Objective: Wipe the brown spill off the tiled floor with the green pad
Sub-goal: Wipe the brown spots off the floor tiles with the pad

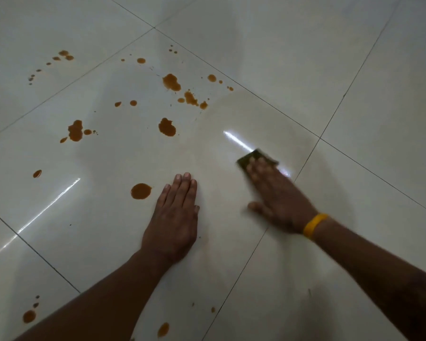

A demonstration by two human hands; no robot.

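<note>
Pad, blurred, under right hand, seemingly flat, near tile seam.

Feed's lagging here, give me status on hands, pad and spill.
Right hand flat on green pad, blurred. Left hand flat on tiled floor. Brown spill mostly unwiped, left of pad. Nothing blocking.

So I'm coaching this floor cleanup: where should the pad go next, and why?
Probably sweep the green pad under the right hand leftward to the nearest brown blot. The floor around the pad shows only a faint smear, while wet drops lie left of it. The left hand rests flat, bracing.
</note>
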